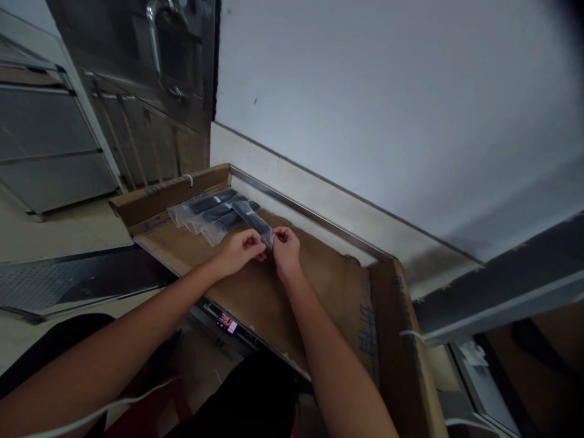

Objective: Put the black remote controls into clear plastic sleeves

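Both my hands meet over a cardboard-covered table [319, 286]. My left hand [241, 250] and my right hand [286, 245] each pinch the near end of a clear plastic bag [255, 224] that holds a long dark item. The bag slants away from me toward the far left. Beyond it lie several more clear bags with dark items [207, 213], side by side on the cardboard.
Cardboard side flaps [401, 340] stand up at the right and far-left edges of the table. A white wall [387, 109] rises behind it, and a metal door with a handle [157, 48] stands at the far left. A small phone-like screen [227, 323] sits below the table's front edge.
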### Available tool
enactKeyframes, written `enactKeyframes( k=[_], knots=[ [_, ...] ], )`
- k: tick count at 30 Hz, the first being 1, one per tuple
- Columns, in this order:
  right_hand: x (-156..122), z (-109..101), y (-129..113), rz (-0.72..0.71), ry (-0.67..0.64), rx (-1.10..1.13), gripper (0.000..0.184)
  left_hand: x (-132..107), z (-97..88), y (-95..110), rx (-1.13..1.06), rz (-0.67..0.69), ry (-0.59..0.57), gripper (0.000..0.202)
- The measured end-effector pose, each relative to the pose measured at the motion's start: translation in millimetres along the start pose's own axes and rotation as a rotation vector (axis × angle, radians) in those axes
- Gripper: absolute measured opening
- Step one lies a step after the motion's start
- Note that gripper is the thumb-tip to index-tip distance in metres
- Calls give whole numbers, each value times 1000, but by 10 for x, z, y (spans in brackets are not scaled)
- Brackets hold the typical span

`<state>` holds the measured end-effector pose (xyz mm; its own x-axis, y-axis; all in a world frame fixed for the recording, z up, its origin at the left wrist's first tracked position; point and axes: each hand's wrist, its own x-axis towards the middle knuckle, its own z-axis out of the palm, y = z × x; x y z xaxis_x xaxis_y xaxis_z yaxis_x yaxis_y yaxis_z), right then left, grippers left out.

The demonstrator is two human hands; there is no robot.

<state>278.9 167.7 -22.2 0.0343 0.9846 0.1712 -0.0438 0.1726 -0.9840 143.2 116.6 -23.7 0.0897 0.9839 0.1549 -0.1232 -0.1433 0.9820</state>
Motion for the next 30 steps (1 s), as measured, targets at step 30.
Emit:
enactKeyframes(
  k=[30],
  knots=[
    [-197,-350,-582,-363,-9,-298,39,133,-139,77,-507,-159,285,48]
  ],
)
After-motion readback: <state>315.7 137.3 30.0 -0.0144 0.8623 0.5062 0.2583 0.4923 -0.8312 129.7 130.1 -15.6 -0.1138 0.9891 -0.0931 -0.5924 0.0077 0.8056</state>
